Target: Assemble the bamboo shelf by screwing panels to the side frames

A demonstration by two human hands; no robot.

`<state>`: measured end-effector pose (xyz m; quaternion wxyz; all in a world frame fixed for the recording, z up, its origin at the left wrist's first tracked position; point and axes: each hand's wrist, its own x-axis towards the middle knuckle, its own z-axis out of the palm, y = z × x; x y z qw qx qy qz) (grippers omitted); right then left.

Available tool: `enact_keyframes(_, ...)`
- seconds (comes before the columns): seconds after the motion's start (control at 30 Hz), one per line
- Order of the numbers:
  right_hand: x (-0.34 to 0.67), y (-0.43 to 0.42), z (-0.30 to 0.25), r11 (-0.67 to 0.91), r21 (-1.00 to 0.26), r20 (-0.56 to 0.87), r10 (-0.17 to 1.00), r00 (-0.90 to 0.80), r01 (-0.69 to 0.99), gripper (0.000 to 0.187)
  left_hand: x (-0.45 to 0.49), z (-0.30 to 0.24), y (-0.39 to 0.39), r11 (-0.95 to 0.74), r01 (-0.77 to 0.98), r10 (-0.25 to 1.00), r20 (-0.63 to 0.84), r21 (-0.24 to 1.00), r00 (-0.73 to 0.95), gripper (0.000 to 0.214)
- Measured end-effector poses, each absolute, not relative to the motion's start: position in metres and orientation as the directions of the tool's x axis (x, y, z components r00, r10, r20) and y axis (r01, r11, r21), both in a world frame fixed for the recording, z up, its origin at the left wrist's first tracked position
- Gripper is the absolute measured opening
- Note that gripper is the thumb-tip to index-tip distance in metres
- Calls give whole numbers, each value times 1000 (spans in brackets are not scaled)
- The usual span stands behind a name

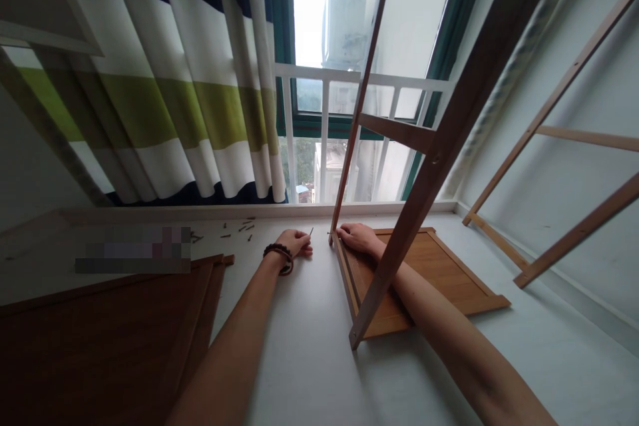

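My left hand (pixel 294 243), with a beaded bracelet at the wrist, is closed in a pinch. A thin metal rod (pixel 312 231) sticks up from its fingertips; its lower end is hidden. To the right, my right hand (pixel 358 237) reaches between the legs of an upright wooden frame (pixel 407 226). Its fingers are closed around the far leg's foot, where the leg meets a flat wooden panel (pixel 449 273). From the outer side of that leg a small screw (pixel 329 233) pokes out toward my left hand. The panel lies on the white surface beneath my right forearm.
Several loose screws (pixel 225 235) lie beyond my left hand. More dark wooden panels (pixel 124 333) rest at the left. A second wooden frame (pixel 529 136) leans by the right wall. White railings (pixel 324 106) and a striped curtain (pixel 200 106) stand at the back.
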<state>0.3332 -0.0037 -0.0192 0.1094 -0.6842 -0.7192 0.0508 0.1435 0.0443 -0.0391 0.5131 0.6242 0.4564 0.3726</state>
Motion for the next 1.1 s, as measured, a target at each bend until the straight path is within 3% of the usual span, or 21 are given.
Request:
enact_keyframes(0.33, 338, 2, -26, 63, -193, 94, 995, -46, 979, 48, 144, -56, 57, -27, 8, 941, 23, 1000, 339, 31)
enact_keyframes(0.57, 341, 7, -32, 46, -184, 94, 995, -29, 982, 52, 147, -54, 59, -292, 278, 928, 200, 915, 316, 35)
enact_keyframes(1.1, 333, 2, -22, 49, -182, 89, 995, -33, 982, 46, 160, -53, 58, -466, 418, 869, 314, 779, 383, 34)
